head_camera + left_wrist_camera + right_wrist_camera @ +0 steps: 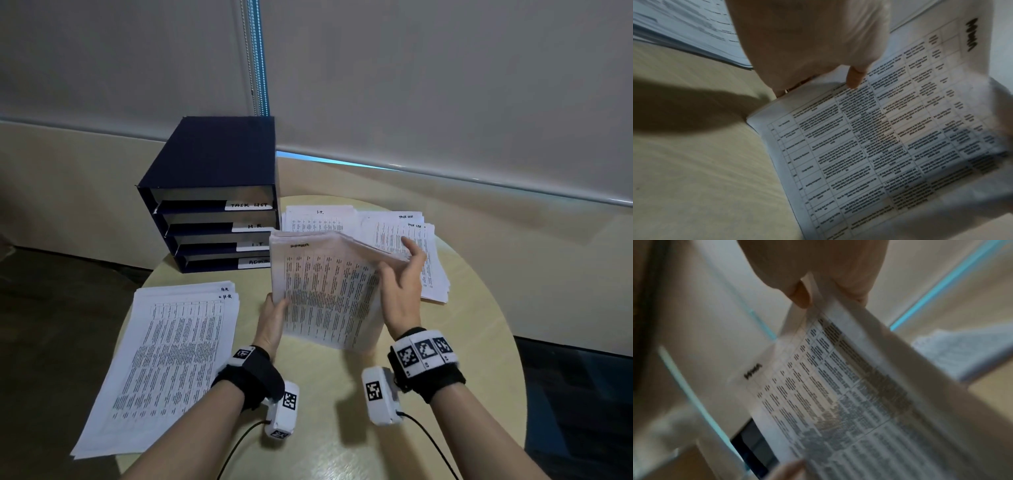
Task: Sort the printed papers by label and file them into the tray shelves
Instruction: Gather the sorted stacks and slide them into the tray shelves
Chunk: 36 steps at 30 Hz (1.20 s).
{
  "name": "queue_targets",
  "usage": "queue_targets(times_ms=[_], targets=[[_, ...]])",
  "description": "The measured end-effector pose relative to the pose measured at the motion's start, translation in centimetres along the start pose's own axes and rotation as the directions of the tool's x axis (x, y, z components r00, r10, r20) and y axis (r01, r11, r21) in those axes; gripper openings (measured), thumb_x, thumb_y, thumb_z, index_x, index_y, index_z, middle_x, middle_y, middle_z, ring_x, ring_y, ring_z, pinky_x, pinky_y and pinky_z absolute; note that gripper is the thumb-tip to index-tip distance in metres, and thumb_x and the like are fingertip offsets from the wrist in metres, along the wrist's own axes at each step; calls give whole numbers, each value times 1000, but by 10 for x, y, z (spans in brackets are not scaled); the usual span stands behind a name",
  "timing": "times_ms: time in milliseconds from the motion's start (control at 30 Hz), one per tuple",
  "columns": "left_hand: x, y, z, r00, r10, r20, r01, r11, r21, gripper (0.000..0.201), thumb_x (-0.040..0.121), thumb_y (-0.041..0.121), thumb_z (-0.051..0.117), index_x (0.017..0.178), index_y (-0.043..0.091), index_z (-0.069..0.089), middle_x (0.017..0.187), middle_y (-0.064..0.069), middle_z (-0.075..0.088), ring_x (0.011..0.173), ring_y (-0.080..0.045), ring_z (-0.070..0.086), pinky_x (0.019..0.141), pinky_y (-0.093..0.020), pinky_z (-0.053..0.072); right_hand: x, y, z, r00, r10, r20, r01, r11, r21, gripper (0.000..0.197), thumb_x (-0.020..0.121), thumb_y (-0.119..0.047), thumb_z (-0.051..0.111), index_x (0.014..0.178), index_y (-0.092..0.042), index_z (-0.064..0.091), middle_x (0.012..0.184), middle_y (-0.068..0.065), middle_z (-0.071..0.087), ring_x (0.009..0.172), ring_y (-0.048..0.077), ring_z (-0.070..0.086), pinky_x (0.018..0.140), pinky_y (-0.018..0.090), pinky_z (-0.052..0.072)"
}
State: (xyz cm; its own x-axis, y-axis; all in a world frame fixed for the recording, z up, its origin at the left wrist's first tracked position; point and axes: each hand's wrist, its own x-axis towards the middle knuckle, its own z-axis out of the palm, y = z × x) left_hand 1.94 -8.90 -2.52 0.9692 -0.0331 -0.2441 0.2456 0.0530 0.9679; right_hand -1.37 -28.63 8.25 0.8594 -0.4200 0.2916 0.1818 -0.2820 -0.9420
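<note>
I hold a stack of printed papers (pixel 325 291) marked ADMIN above the middle of the round table. My left hand (pixel 274 315) grips its left edge, thumb on top of the front sheet (pixel 879 138). My right hand (pixel 404 277) pinches the right edge of the stack (pixel 838 378) between thumb and fingers. The dark blue tray shelf unit (pixel 212 192) stands at the table's back left, its shelves labelled TASK LIST, H.R., I.T. and ADMIN from top to bottom. An H.R. pile (pixel 164 363) lies at the front left, an I.T. pile (pixel 318 217) and a TASK LIST pile (pixel 414 246) at the back.
The round wooden table (pixel 325 428) has bare surface in front of my hands. Roller blinds and a pull chain (pixel 255 58) hang behind the shelf unit. Cables run from both wrist cameras toward me.
</note>
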Motion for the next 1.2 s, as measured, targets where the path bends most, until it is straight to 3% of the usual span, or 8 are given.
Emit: queue_targets(times_ms=[167, 333, 467, 567, 633, 767, 967, 1200], targets=[[-13, 2, 9, 995, -1, -104, 10, 997, 82, 57, 99, 40, 37, 148, 14, 27, 150, -4, 36, 138, -20, 34, 114, -37, 22, 1, 7, 9, 979, 193, 67, -203, 956, 212, 17, 95, -7, 43, 106, -14, 54, 107, 3, 59, 99, 14, 55, 83, 23, 46], [-25, -6, 13, 989, -10, -146, 49, 963, 265, 71, 98, 51, 36, 153, 24, 0, 156, 3, 22, 143, -21, 24, 118, -42, 18, -15, 14, 13, 991, 100, 91, -117, 969, 217, 6, 91, -9, 46, 93, -13, 50, 91, -4, 54, 76, -6, 50, 67, 6, 40], [-25, 43, 23, 983, 115, -140, -102, 990, 97, 95, 76, 83, 43, 151, 33, 9, 157, 4, 25, 142, -20, 29, 117, -53, 21, -21, 28, 13, 983, 171, 62, -180, 965, 189, 43, 80, 18, 44, 91, -23, 49, 95, -4, 54, 87, 5, 51, 75, 18, 42], [-20, 96, 29, 942, 162, -292, -170, 985, -2, 79, 87, 73, 37, 147, 24, 25, 150, -4, 35, 137, -23, 35, 112, -51, 27, -20, 29, 11, 976, 217, 30, -216, 931, 293, 39, 82, 17, 46, 90, -20, 50, 94, -1, 54, 84, 6, 51, 68, 12, 42], [-16, 123, 28, 917, 211, -340, -226, 974, -6, 69, 85, 73, 39, 118, 14, 50, 112, -2, 59, 106, -21, 55, 93, -41, 44, -18, 27, 10, 975, 223, 24, -218, 920, 326, 34, 83, 14, 48, 89, -19, 52, 91, -1, 56, 81, 6, 52, 65, 10, 43], [-7, 134, 32, 887, 255, -384, -251, 966, 61, 36, 91, 48, 56, 77, 16, 49, 74, 4, 55, 71, -14, 50, 64, -30, 37, -15, 21, 7, 974, 223, 38, -222, 916, 335, 32, 86, 13, 44, 87, -17, 56, 81, -6, 59, 65, -11, 54, 59, 6, 43], [-7, 128, 34, 850, 320, -418, -285, 947, 145, 31, 94, 44, 55, 92, 13, 53, 77, 7, 57, 71, -11, 52, 65, -28, 40, -20, 27, 8, 965, 255, 64, -262, 912, 317, 26, 88, 7, 48, 102, -11, 60, 88, -12, 65, 77, -9, 58, 72, 13, 46], [-9, 123, 32, 831, 386, -400, -318, 920, 228, 24, 86, 40, 67, 90, 20, 54, 82, 10, 62, 74, -9, 57, 70, -32, 47, -24, 22, -1, 957, 274, 91, -288, 883, 372, 21, 84, 0, 60, 72, -17, 59, 65, -14, 63, 74, 12, 53, 69, 25, 43]])
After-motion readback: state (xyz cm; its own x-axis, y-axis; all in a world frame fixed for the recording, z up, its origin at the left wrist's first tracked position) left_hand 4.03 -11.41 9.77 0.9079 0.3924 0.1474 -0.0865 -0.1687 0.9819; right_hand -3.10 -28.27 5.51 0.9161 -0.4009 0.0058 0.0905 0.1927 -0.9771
